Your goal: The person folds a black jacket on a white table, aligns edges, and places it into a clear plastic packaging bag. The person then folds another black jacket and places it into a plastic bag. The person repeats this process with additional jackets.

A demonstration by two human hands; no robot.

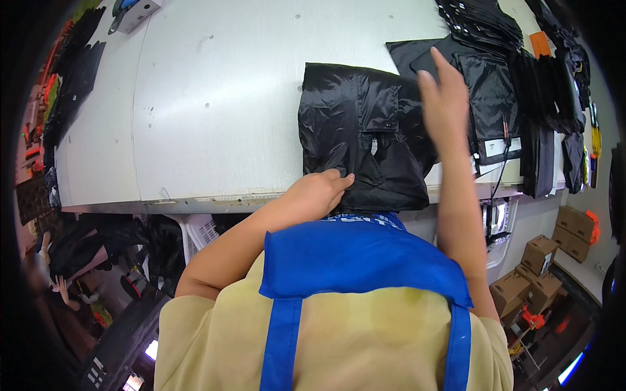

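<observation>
In front of me a black, shiny garment [336, 107] lies folded on the white table, its near part bunched at the table's edge. A flap and a small pale tag show near its middle. My left hand [321, 192] rests on the near left part of the cloth, fingers lying on it and pointing right. Over the garment's right edge is my right hand [445, 107], slightly blurred, fingers stretched out and thumb apart, holding nothing. Beside it, to the right, lies another folded black garment [486, 85] with a white label [502, 147] and a dark cord.
The white table [215, 137] has a metal front edge. Stacks of black folded pieces [544, 91] stand at the right, with more at the far right [479, 23]. A small box [138, 14] sits far left. Cardboard boxes [535, 287] are low right; another person's hand [63, 290] shows low left.
</observation>
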